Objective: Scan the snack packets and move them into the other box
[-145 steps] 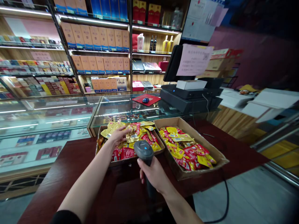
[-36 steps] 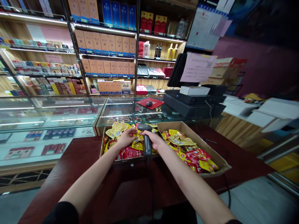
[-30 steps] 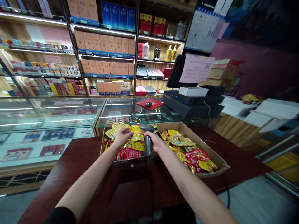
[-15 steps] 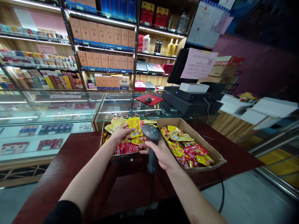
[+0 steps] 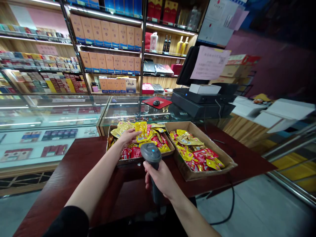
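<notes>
My left hand [image 5: 128, 137] is over the left cardboard box [image 5: 170, 152], its fingers closed on the edge of a yellow snack packet [image 5: 141, 131]. Yellow and red packets fill the box around it. In front of that box, my right hand [image 5: 160, 179] is wrapped round the handle of a dark grey handheld scanner [image 5: 151, 153], whose head is tilted up toward the packets. A second cardboard box [image 5: 184, 172] of yellow and red packets [image 5: 202, 156] stands to the right of the scanner.
The boxes stand on a dark red table [image 5: 81, 158]. Behind it are a glass display counter [image 5: 118, 110], a black mouse [image 5: 156, 103] on a red mat and a monitor [image 5: 189, 67]. A black cable [image 5: 232, 204] hangs at the right. Stocked shelves line the back.
My right hand has moved left and down with the scanner, away from the packets, and its fingers have closed more round the handle. My left hand stays at the yellow packet.
</notes>
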Demonstrator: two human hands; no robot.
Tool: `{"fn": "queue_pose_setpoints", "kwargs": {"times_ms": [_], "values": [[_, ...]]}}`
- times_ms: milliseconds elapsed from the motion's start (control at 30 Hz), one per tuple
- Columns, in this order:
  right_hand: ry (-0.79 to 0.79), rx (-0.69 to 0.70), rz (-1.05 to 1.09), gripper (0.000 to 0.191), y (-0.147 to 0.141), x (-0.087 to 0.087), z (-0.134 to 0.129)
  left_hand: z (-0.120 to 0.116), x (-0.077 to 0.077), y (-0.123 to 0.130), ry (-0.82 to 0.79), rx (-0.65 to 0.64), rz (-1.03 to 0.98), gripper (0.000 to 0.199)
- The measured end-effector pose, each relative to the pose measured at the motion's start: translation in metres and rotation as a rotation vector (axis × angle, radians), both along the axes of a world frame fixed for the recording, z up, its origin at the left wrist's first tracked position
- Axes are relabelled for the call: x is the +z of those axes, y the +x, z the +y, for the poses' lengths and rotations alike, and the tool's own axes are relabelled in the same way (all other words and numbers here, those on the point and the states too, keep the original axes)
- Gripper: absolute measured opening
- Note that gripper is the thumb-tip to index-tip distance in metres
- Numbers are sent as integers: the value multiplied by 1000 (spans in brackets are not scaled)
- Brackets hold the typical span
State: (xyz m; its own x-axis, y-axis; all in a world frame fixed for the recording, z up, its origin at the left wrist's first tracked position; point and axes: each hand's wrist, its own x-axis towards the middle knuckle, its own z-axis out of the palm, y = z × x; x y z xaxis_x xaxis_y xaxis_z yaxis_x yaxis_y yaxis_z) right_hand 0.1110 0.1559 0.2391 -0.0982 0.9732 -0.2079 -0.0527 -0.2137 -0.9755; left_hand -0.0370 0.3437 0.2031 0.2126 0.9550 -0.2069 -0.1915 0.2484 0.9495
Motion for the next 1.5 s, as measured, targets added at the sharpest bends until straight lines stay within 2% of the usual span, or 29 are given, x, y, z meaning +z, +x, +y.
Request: {"fn": "queue_pose_setpoints", "kwargs": {"times_ms": [100,300,433,600,700,833,933,1033,1100,1167,1333,1500], "values": [[9,-2,-11,36,-2,-3,-2,-1,2,-1,-29,-56,-33,52],[28,6,-22,37,-1,-6,-3,2,-4,-4,-21,-84,-70,50],[20,1,-9,37,-1,-5,-4,0,-1,-3,-32,-74,-66,52],[41,-51,147,34,1,-2,2,-3,5,0,-33,-62,-45,50],[98,-140,270,30,9,1,21,-3,4,0,-17,-79,-43,47],[67,-252,330,21,28,3,66,-3,2,0,-20,-97,-30,44],[-19,-200,360,22,41,6,103,-4,2,0,-21,-146,-48,47],[-158,-15,411,16,48,10,128,-6,4,0,-18,-178,-41,49],[-207,94,455,18,50,11,137,-7,4,0,-19,-174,-15,48],[-233,139,481,19,50,9,142,-9,5,0,-23,-171,-6,45],[-309,116,511,21,64,8,146,-10,12,11,-86,-165,30,42],[-314,85,552,24,107,26,156,6,38,49,-83,-189,53,38]]}}
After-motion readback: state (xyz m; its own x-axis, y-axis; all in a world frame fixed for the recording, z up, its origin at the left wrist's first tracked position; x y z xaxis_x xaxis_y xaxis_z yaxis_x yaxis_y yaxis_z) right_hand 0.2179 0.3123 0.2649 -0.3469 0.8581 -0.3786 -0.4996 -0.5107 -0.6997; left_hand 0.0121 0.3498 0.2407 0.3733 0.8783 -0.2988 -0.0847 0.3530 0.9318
